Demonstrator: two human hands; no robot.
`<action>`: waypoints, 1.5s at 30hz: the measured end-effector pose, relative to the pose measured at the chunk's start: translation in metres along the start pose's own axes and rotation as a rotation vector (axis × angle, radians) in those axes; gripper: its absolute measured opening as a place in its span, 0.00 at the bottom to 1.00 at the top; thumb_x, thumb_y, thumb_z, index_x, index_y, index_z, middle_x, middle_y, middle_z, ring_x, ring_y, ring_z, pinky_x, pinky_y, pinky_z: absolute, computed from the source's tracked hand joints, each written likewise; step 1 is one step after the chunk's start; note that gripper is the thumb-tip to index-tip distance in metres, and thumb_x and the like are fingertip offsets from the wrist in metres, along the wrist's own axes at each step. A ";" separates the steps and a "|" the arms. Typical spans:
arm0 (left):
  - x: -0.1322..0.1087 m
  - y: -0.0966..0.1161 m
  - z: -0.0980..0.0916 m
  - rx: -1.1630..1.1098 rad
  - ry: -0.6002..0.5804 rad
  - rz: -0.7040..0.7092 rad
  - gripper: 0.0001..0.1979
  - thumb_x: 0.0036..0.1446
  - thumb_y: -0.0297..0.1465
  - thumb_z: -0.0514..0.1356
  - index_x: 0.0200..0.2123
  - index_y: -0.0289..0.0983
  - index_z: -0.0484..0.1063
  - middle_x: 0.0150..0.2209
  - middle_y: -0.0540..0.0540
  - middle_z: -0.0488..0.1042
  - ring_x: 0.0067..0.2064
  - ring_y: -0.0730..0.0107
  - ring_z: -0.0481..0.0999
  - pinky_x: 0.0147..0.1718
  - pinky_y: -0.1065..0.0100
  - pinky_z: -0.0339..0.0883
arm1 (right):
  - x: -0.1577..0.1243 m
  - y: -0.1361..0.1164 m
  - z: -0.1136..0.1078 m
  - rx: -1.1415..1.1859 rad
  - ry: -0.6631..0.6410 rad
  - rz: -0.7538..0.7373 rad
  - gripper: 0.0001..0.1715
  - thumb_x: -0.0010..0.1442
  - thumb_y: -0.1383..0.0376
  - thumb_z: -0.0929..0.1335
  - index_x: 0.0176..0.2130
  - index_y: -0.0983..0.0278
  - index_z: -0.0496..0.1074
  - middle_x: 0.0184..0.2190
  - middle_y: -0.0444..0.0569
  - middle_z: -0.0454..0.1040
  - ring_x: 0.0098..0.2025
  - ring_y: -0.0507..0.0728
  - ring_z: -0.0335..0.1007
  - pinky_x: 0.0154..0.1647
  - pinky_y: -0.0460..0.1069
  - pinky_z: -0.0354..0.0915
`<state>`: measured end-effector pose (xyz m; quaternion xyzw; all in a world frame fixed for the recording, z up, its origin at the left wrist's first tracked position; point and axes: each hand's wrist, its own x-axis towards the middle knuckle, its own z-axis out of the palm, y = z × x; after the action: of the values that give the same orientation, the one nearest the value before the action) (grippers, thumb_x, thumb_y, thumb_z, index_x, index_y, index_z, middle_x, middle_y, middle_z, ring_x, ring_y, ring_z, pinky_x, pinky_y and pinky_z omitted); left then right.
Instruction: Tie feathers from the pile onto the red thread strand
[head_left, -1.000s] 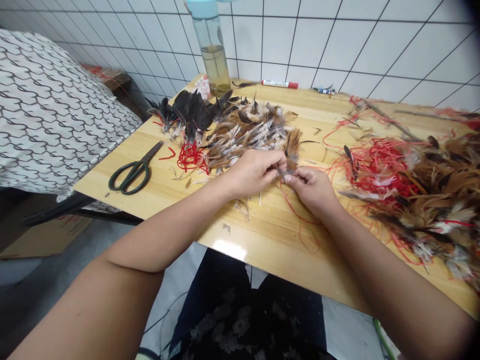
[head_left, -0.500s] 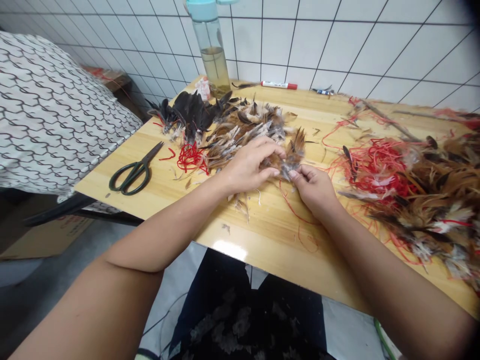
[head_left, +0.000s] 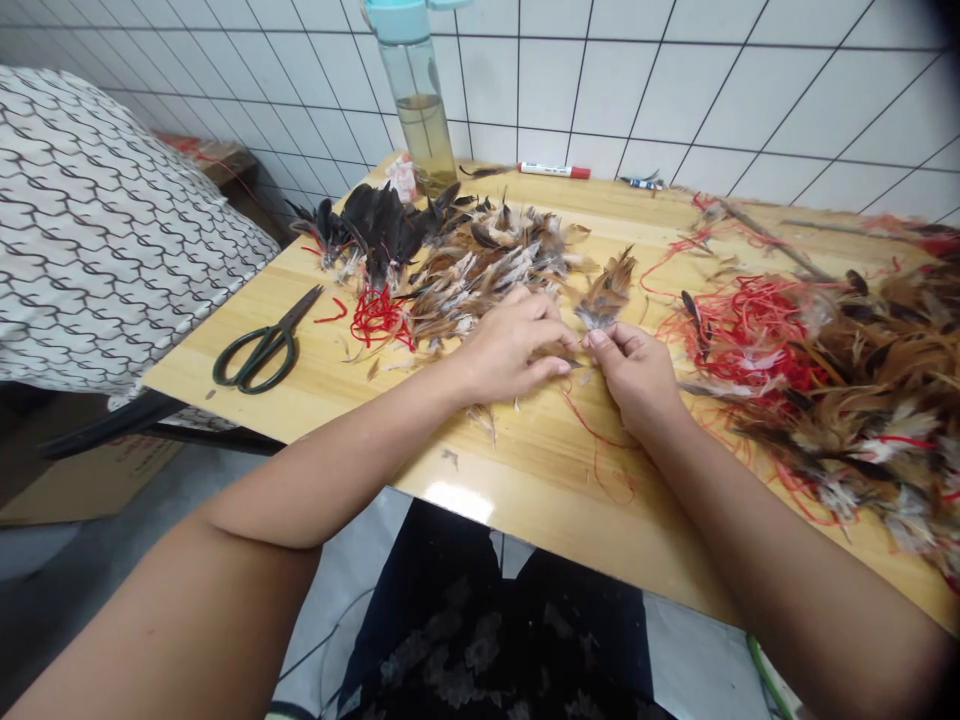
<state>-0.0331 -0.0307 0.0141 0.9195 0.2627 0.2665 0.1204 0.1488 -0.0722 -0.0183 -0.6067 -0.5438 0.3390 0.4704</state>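
Note:
My right hand (head_left: 639, 378) pinches a small bunch of brown feathers (head_left: 609, 285) by its pale, fluffy base, tips pointing up and away. Beside it, my left hand (head_left: 514, 345) is low over the table, fingers curved, with a gap between thumb and forefinger. A small dark bit of feather lies at its thumb tip. Behind the left hand spreads a heap of brown and whitish feathers (head_left: 480, 270), with black feathers (head_left: 381, 225) at its left end. A thin red thread (head_left: 592, 430) curls on the tabletop below my hands.
Black-handled scissors (head_left: 262, 350) lie at the left, near a small red thread tangle (head_left: 375, 318). To the right are a red thread pile (head_left: 757, 325) and a large feather heap (head_left: 885, 400). A water bottle (head_left: 424, 120) and a marker (head_left: 551, 171) stand and lie by the tiled wall.
The feather bunch in my right hand has moved slightly right, apart from my left hand. My left hand has shifted a little right and down, its fingers lower.

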 end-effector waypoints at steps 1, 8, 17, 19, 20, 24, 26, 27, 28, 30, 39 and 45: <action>0.000 0.000 0.005 0.025 -0.011 0.004 0.09 0.56 0.34 0.61 0.39 0.39 0.76 0.39 0.45 0.72 0.42 0.64 0.67 0.46 0.61 0.60 | 0.000 0.000 0.000 -0.001 -0.002 -0.007 0.17 0.55 0.52 0.66 0.26 0.62 0.68 0.20 0.41 0.61 0.24 0.51 0.54 0.26 0.47 0.52; 0.002 0.001 0.026 0.144 -0.014 0.024 0.08 0.60 0.30 0.55 0.33 0.37 0.75 0.36 0.44 0.71 0.40 0.63 0.65 0.43 0.62 0.59 | 0.001 0.001 0.001 -0.014 0.014 -0.001 0.16 0.55 0.53 0.66 0.26 0.62 0.68 0.18 0.40 0.59 0.23 0.51 0.53 0.26 0.47 0.52; 0.004 -0.004 0.004 0.139 0.014 -0.015 0.07 0.62 0.29 0.51 0.35 0.35 0.68 0.34 0.43 0.73 0.37 0.65 0.68 0.39 0.65 0.60 | 0.000 0.002 0.001 -0.104 0.010 -0.025 0.13 0.55 0.58 0.66 0.24 0.62 0.67 0.17 0.40 0.61 0.21 0.50 0.52 0.25 0.47 0.51; 0.003 -0.005 0.002 0.181 -0.002 -0.011 0.07 0.62 0.29 0.51 0.35 0.35 0.68 0.34 0.43 0.73 0.37 0.65 0.69 0.38 0.65 0.60 | 0.000 0.001 0.001 -0.122 -0.018 -0.027 0.13 0.55 0.58 0.65 0.24 0.62 0.67 0.17 0.41 0.62 0.21 0.51 0.54 0.24 0.47 0.51; 0.003 -0.005 0.001 0.205 -0.007 -0.005 0.08 0.63 0.29 0.51 0.35 0.35 0.68 0.34 0.43 0.73 0.37 0.65 0.69 0.38 0.65 0.60 | 0.000 -0.001 0.001 -0.133 -0.030 -0.029 0.13 0.55 0.58 0.65 0.24 0.62 0.67 0.17 0.41 0.63 0.21 0.51 0.54 0.25 0.47 0.51; 0.002 -0.003 -0.001 0.296 -0.030 0.013 0.09 0.63 0.30 0.51 0.35 0.35 0.69 0.33 0.43 0.73 0.37 0.64 0.69 0.38 0.64 0.59 | -0.001 -0.006 0.001 -0.214 -0.046 -0.034 0.12 0.53 0.60 0.66 0.22 0.62 0.67 0.16 0.41 0.62 0.21 0.50 0.53 0.24 0.48 0.51; 0.003 -0.001 -0.003 0.341 -0.038 0.012 0.09 0.63 0.30 0.51 0.36 0.34 0.70 0.33 0.43 0.73 0.38 0.63 0.69 0.37 0.64 0.58 | -0.001 -0.007 0.001 -0.218 -0.051 -0.032 0.12 0.53 0.60 0.66 0.21 0.62 0.66 0.15 0.40 0.60 0.20 0.50 0.52 0.24 0.48 0.50; 0.003 0.000 -0.003 0.363 -0.042 0.013 0.09 0.63 0.30 0.51 0.36 0.34 0.70 0.33 0.42 0.73 0.38 0.62 0.69 0.37 0.64 0.58 | -0.001 -0.007 0.001 -0.207 -0.057 -0.032 0.12 0.53 0.60 0.66 0.21 0.62 0.66 0.15 0.40 0.59 0.20 0.50 0.51 0.23 0.47 0.49; 0.003 0.001 -0.003 0.385 -0.043 0.013 0.09 0.63 0.30 0.52 0.36 0.34 0.70 0.34 0.42 0.73 0.38 0.62 0.69 0.37 0.63 0.57 | -0.001 -0.008 0.001 -0.193 -0.062 -0.034 0.12 0.52 0.60 0.66 0.21 0.62 0.67 0.15 0.40 0.59 0.20 0.50 0.52 0.23 0.47 0.49; 0.003 0.002 -0.004 0.423 -0.040 0.016 0.09 0.63 0.30 0.52 0.36 0.33 0.71 0.34 0.41 0.73 0.38 0.61 0.69 0.37 0.63 0.57 | -0.001 -0.008 0.001 -0.176 -0.069 -0.034 0.12 0.52 0.60 0.67 0.22 0.63 0.67 0.15 0.40 0.59 0.20 0.50 0.52 0.23 0.47 0.50; 0.002 0.004 -0.002 0.479 -0.013 0.077 0.09 0.63 0.30 0.52 0.36 0.32 0.70 0.33 0.40 0.72 0.39 0.60 0.69 0.38 0.61 0.59 | -0.002 -0.014 0.002 -0.177 -0.130 0.005 0.10 0.51 0.62 0.68 0.22 0.63 0.68 0.16 0.39 0.58 0.21 0.49 0.50 0.24 0.48 0.48; 0.002 0.006 -0.007 0.356 0.194 0.046 0.09 0.64 0.30 0.51 0.40 0.35 0.70 0.41 0.41 0.73 0.45 0.60 0.68 0.44 0.60 0.62 | 0.001 -0.004 0.002 -0.107 -0.092 -0.031 0.11 0.52 0.61 0.68 0.23 0.63 0.67 0.17 0.40 0.61 0.22 0.50 0.53 0.25 0.47 0.50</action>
<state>-0.0330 -0.0343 0.0227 0.9020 0.2951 0.3060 -0.0761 0.1458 -0.0714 -0.0154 -0.6062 -0.5916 0.3297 0.4169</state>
